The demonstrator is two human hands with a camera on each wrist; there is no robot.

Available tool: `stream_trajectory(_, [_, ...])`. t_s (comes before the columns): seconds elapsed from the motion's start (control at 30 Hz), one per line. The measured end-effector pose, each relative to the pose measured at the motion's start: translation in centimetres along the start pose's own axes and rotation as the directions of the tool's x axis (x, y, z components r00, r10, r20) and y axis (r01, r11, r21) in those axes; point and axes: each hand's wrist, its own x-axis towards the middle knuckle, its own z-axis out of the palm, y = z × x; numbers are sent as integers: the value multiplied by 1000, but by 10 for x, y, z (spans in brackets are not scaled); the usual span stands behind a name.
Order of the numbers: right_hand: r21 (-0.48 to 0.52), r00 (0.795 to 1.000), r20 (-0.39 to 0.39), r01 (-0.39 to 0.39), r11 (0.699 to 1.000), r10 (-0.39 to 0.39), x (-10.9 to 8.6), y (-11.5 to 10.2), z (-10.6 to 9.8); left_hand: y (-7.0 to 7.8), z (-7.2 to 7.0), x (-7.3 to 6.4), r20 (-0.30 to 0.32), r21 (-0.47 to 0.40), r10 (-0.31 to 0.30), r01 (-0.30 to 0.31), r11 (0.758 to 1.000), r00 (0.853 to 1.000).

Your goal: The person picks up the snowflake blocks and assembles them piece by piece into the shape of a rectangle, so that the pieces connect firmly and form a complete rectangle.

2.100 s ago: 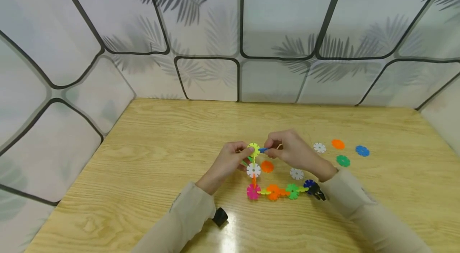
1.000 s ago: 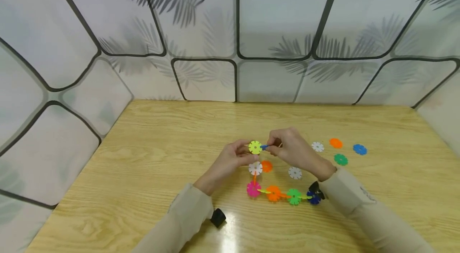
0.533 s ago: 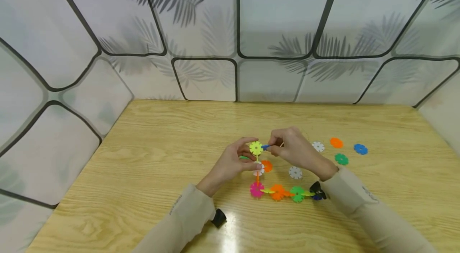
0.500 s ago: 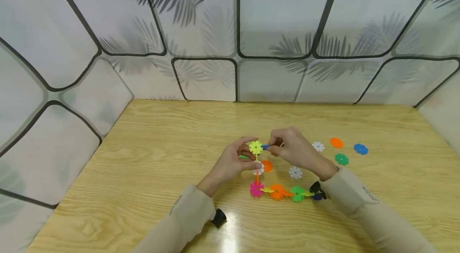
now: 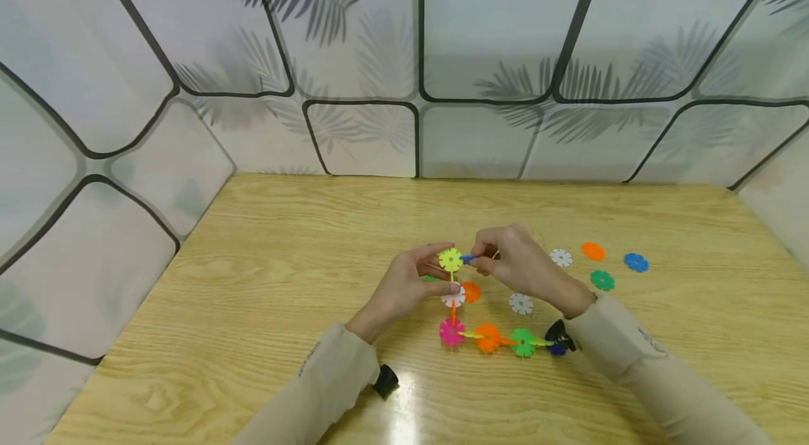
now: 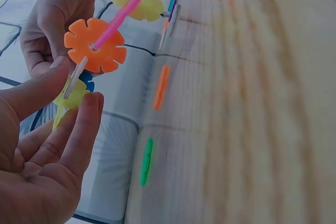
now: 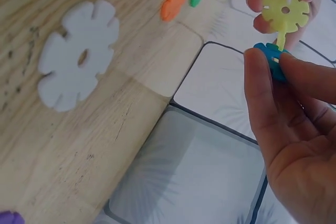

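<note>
A chain of interlocking notched plastic discs runs from an upper yellow disc (image 5: 451, 260) down through a white disc (image 5: 451, 300) to a pink disc (image 5: 451, 332), then rightward to a dark blue one (image 5: 557, 347). My left hand (image 5: 401, 285) holds the chain's upper end, thumb on the white disc and fingers behind the yellow ones. Between thumb and forefinger, my right hand (image 5: 521, 262) pinches a blue disc (image 7: 266, 51). That blue disc meets the edge of a yellow disc (image 7: 294, 13) in the right wrist view; the fingers cover much of it.
Loose discs lie on the wooden table (image 5: 303, 234): an orange one (image 5: 471, 292) beside the chain, a white one (image 5: 521, 304) below my right hand, and several more at the right, including a green one (image 5: 602, 281). A patterned backdrop (image 5: 366, 140) stands behind the table.
My left thumb has left the upper yellow disc and come down to the white one. The right hand keeps its pinch on the blue disc, nearly still, at the yellow disc's edge.
</note>
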Motion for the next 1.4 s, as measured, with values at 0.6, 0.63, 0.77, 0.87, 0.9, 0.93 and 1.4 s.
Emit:
stream_trajectory(0.6, [-36, 997, 31, 68, 997, -67, 5, -2, 1, 4, -6, -2, 46, 2, 11, -11, 1000, 999])
stream_trajectory(0.63, [-38, 997, 38, 68, 997, -66, 5, -2, 1, 4, -6, -1, 45, 6, 14, -15, 1000, 999])
stream_trajectory(0.77, [-32, 997, 81, 22, 999, -19, 6, -3, -6, 3, -4, 0, 37, 22, 15, -16, 1000, 999])
stream_trajectory(0.87, [-54, 994, 100, -29, 998, 34, 3, 1, -17, 2, -4, 1, 32, 26, 9, -9, 1000, 999])
stream_trajectory(0.9, [-62, 994, 95, -47, 997, 53, 2, 3, -21, 2, -4, 1, 31, 25, 3, -4, 1000, 1000])
stream_trajectory(0.93, [-77, 994, 82, -65, 995, 71, 0, 6, -27, 1, -4, 1, 29, 25, -5, 4, 1000, 1000])
stream_trajectory(1.4, [-267, 936, -43, -347, 899, 348, -44, 67, -99, 2, -13, -1, 27, 5, -39, 39, 999, 999])
